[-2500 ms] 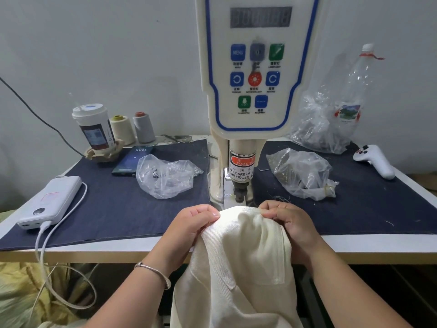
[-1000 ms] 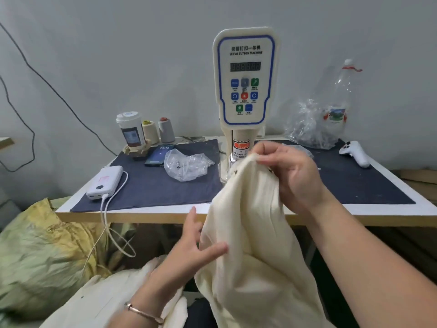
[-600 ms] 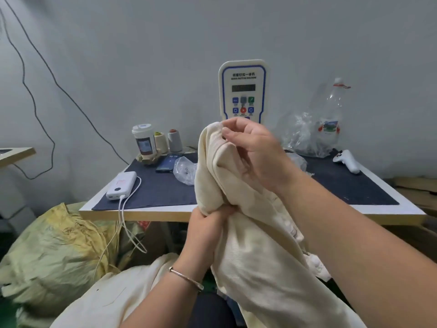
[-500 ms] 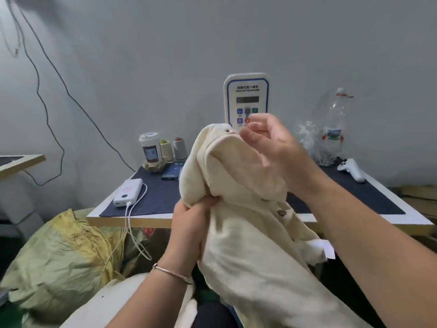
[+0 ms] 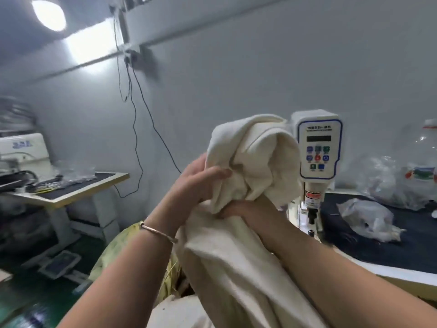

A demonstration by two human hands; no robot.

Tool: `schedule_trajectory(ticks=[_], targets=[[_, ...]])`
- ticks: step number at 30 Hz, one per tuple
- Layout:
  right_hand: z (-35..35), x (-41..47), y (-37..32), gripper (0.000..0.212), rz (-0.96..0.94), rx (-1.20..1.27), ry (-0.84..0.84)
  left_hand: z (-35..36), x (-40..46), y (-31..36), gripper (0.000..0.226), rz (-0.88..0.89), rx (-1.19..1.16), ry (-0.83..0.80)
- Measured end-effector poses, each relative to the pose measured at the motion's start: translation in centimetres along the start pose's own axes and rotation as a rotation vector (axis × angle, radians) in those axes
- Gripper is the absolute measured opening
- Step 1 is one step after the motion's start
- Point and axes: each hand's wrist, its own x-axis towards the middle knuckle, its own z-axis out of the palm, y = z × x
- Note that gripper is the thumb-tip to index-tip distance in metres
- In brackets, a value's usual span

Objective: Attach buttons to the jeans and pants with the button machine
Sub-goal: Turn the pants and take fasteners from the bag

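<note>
While both hands clutch them, cream pants point(image 5: 248, 162) hang bunched left of the button machine point(image 5: 318, 147). Left hand point(image 5: 198, 183) grips the bundle's side; right hand point(image 5: 246, 209) clamps beneath.

Two bare forearms are seen entering from the near edge, uncovered as far as the picture shows; no sleeve is observed on either. A thin metal bangle point(image 5: 158, 232), rose-gold in tone, is worn at the wrist of the left hand point(image 5: 197, 183). The bangle is a plain, narrow band, and its ends appear to meet at the right side. The nails visible on the left hand appear short and unpainted. The right hand point(image 5: 248, 209) is largely covered, and nothing worn is seen on it.
</note>
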Motion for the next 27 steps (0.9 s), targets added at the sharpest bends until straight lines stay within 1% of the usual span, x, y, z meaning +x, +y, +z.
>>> schedule_trajectory(ticks=[1,2,3,4,5,6,7,8,9,10,11,12,13,14,15,16,17,18,20,21,22,23,25,27], targets=[[0.7,0.6,-0.6,0.036,-0.042,-0.001,-0.002,-1.2,-0.7,0.0,0.040,0.086,0.106,0.058],[1.5,1.0,-1.6,0.034,-0.078,0.020,-0.014,-2.3,-1.4,-0.3,0.050,0.176,0.223,0.154],[2.2,1.5,-2.6,0.033,-0.087,0.072,-0.043,-3.1,-2.4,-0.6,0.062,0.214,0.278,0.312],[2.8,2.4,-3.4,0.034,-0.080,0.114,-0.059,-3.7,-3.6,-1.0,0.076,0.236,0.282,0.463],[3.3,3.4,-4.2,0.034,-0.074,0.156,-0.056,-4.3,-4.7,-1.5,0.094,0.206,0.191,0.572],[4.1,4.4,-5.0,0.030,-0.061,0.199,-0.048,-4.8,-5.9,-2.1,0.112,0.143,0.045,0.613],[5.2,5.7,-5.8,0.024,-0.045,0.256,-0.041,-4.9,-7.1,-2.7,0.127,0.050,-0.093,0.616],[6.5,7.0,-6.6,0.019,-0.022,0.315,-0.022,-4.8,-8.3,-3.5,0.141,-0.064,-0.233,0.591],[8.0,8.2,-7.4,0.019,-0.003,0.373,0.003,-4.2,-9.3,-4.2,0.154,-0.210,-0.356,0.540],[9.5,9.4,-8.0,0.022,0.019,0.430,0.026,-3.7,-10.1,-5.2,0.157,-0.325,-0.417,0.487],[11.1,10.4,-8.5,0.028,0.047,0.498,0.036,-3.3,-10.9,-6.0,0.143,-0.370,-0.413,0.424],[12.7,10.9,-8.7,0.036,0.080,0.558,0.029,-2.9,-11.3,-6.8,0.108,-0.367,-0.375,0.350],[14.1,11.2,-8.6,0.043,0.101,0.607,0.017,-2.7,-11.8,-7.0,0.066,-0.338,-0.344,0.279],[15.4,11.3,-8.5,0.048,0.110,0.637,0.003,-2.9,-12.1,-7.4,0.040,-0.316,-0.344,0.230],[16.4,11.3,-8.3,0.051,0.121,0.661,-0.008,-3.5,-12.7,-7.6,0.033,-0.300,-0.346,0.174],[16.9,11.3,-8.0,0.053,0.137,0.684,-0.020,-4.5,-13.4,-7.7,0.036,-0.325,-0.376,0.133],[17.1,11.6,-7.6,0.052,0.162,0.709,-0.026,-6.1,-14.2,-7.4,0.042,-0.378,-0.413,0.130],[16.7,11.8,-7.1,0.045,0.191,0.739,-0.034,-8.1,-14.9,-7.0,0.044,-0.450,-0.412,0.172],[15.7,12.6,-5.3,0.020,0.231,0.731,0.001,-12.8,-16.1,-5.4,0.035,-0.570,-0.313,0.325],[14.8,12.8,-4.2,0.014,0.242,0.671,0.044,-14.9,-16.0,-4.0,0.030,-0.613,-0.220,0.362],[14.8,12.2,-2.5,0.012,0.270,0.591,0.054,-16.9,-16.1,-2.4,0.029,-0.661,-0.115,0.369],[15.0,11.5,-0.7,0.012,0.303,0.528,0.029,-18.4,-16.0,-0.7,0.029,-0.728,0.009,0.339],[16.1,9.0,2.6,0.011,0.400,0.456,-0.112,-20.2,-16.1,2.7,0.027,-0.939,0.287,0.211],[17.6,6.5,4.8,0.011,0.578,0.524,-0.241,-21.1,-16.1,5.9,0.025,-1.154,0.527,0.099]])
